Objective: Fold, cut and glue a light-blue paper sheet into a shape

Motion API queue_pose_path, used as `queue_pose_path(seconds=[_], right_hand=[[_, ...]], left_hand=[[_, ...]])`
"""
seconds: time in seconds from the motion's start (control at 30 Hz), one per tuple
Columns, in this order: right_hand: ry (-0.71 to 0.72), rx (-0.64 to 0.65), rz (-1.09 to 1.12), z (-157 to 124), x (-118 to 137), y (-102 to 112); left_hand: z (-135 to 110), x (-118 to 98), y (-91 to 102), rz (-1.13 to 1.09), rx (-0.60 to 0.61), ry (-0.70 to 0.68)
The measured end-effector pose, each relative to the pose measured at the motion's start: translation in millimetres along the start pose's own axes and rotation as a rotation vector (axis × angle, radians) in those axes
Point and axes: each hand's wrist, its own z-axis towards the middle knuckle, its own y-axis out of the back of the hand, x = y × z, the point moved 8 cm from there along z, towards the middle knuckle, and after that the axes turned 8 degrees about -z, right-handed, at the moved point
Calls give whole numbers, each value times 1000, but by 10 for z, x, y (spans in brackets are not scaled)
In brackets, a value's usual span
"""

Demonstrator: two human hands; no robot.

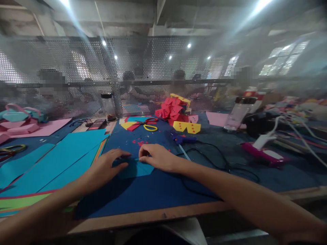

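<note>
A cut piece of blue paper [136, 171] lies on the dark blue table covering in front of me. My right hand [155, 156] has its fingers curled and pinched at the paper's upper edge; the fingertips are partly hidden. My left hand [109, 163] rests at the paper's left side, thumb and fingers apart, with nothing between them. Just beyond my right hand lies a blue glue gun [182, 139] with a pale glue stick showing at its back. Scissors with red and yellow handles [150, 127] lie farther back, beside small red paper scraps.
Stacked blue sheets [74, 153] lie to the left. A heap of folded red paper pieces [172, 110] stands at the back, with a dotted yellow piece [187, 127] before it. Bottles [240, 114] and a magenta-and-white device [265, 153] are right. Black cable [224, 163] loops across the table.
</note>
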Motion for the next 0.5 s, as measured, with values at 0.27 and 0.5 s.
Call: queue_pose_path(seconds=[0.27,0.5], right_hand=[[36,-52,-17,-26,105,162],[97,-103,-158,76,130,357]], left_hand=[[213,45,-135,-205,255,215],[260,222,-170,-271,255,267]])
